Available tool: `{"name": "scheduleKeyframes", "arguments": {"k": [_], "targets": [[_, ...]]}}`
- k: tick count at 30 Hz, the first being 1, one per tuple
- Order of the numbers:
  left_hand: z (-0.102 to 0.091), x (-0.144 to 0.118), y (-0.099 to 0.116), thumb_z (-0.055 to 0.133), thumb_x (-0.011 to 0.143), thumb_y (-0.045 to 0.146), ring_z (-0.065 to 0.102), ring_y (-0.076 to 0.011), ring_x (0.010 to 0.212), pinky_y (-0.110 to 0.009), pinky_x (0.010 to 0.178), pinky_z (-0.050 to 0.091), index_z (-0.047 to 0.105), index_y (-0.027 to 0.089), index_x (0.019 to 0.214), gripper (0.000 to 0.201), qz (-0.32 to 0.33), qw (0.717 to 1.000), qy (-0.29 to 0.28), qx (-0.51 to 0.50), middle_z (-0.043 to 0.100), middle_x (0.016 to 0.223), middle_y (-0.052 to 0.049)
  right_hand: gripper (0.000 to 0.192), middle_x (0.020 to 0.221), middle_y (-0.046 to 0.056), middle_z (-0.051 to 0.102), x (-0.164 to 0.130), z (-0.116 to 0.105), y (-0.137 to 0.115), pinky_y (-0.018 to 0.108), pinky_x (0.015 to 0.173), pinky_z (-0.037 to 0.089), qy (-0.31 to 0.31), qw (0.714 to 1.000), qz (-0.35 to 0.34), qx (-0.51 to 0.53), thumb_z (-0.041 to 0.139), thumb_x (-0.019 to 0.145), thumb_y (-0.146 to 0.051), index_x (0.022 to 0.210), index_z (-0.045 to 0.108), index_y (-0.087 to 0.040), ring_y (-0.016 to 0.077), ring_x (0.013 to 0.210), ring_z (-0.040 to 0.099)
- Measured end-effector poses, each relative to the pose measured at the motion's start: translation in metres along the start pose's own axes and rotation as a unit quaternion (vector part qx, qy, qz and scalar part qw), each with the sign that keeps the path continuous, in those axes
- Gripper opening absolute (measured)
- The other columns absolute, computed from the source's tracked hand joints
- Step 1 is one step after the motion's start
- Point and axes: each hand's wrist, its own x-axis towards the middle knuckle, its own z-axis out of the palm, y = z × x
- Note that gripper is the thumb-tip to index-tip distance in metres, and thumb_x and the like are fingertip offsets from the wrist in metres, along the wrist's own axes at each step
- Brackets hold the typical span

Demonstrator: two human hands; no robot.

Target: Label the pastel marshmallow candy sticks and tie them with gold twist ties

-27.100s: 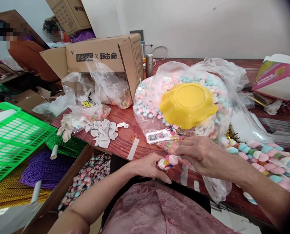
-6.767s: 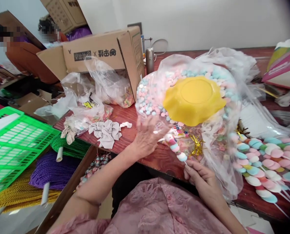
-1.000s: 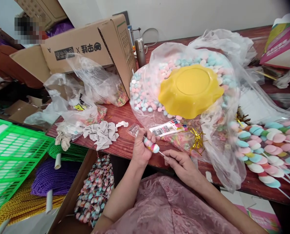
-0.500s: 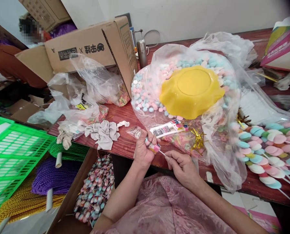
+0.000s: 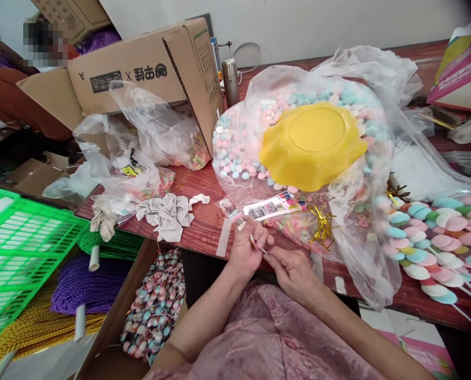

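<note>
At the near edge of the red-brown wooden table (image 5: pixel 203 232), my left hand (image 5: pixel 246 249) closes around a small candy skewer in a clear plastic sleeve (image 5: pixel 235 214), whose printed tip pokes out above the fist. My right hand (image 5: pixel 294 272) pinches the thin white stick (image 5: pixel 260 249) just beside it, fingers narrow. I judge the skewer light, its candies brittle, the sleeve slippery and easily crumpled; the stick is the firm place to hold. Beyond the hands lies a large clear bag of pink and blue candies (image 5: pixel 239 153) with an upturned yellow scalloped plastic bowl (image 5: pixel 312 145) on it. Finished pastel skewers (image 5: pixel 429 237) are piled at right.
</note>
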Motion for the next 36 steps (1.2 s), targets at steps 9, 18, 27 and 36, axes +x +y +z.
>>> {"name": "scheduleKeyframes", "arguments": {"k": [9,18,27,36], "targets": [[0.004,-0.012,-0.009,0.062,0.083,0.057,0.045,-0.0095,0.062,-0.024,0.067,0.042,0.041,0.018,0.057,0.051,0.013,0.973,0.005,0.232,0.047,0.063,0.002,0.03,0.062,0.001,0.06,-0.004,-0.003,-0.008,0.027,0.054,0.042,0.04,0.998,-0.046,-0.025,0.041,0.097,-0.023,0.075,0.061,-0.021,0.0134,0.054,0.054],[0.006,-0.04,0.027,0.059,0.074,0.036,0.043,-0.0111,0.036,-0.024,0.039,0.03,0.034,0.02,0.044,0.042,-0.454,0.798,-0.343,0.197,0.048,0.044,-0.001,0.043,0.132,-0.002,0.063,0.008,-0.092,-0.028,0.045,0.11,0.033,-0.107,0.903,-0.32,-0.267,0.044,0.097,-0.017,0.131,0.055,-0.041,0.0207,0.132,0.048],[0.016,-0.033,0.048,0.045,0.084,0.024,0.056,-0.0199,0.059,-0.031,0.06,0.043,0.057,0.018,0.065,0.023,-0.119,0.497,-0.36,0.78,0.061,0.064,-0.006,0.021,0.076,0.007,0.065,-0.001,-0.065,-0.046,0.032,0.057,0.039,-0.208,0.882,-0.222,-0.361,0.043,0.094,-0.019,0.106,0.06,-0.015,0.0184,0.06,0.055],[-0.004,-0.038,0.027,0.037,0.087,0.008,0.063,-0.0238,0.075,-0.033,0.066,0.047,0.064,0.014,0.081,0.028,0.119,0.337,-0.284,0.89,0.064,0.081,-0.011,0.026,0.062,-0.002,0.061,0.016,-0.061,-0.029,0.023,0.057,0.038,-0.255,0.962,0.051,-0.09,0.042,0.097,-0.023,0.075,0.056,-0.018,0.011,0.058,0.055]]}}
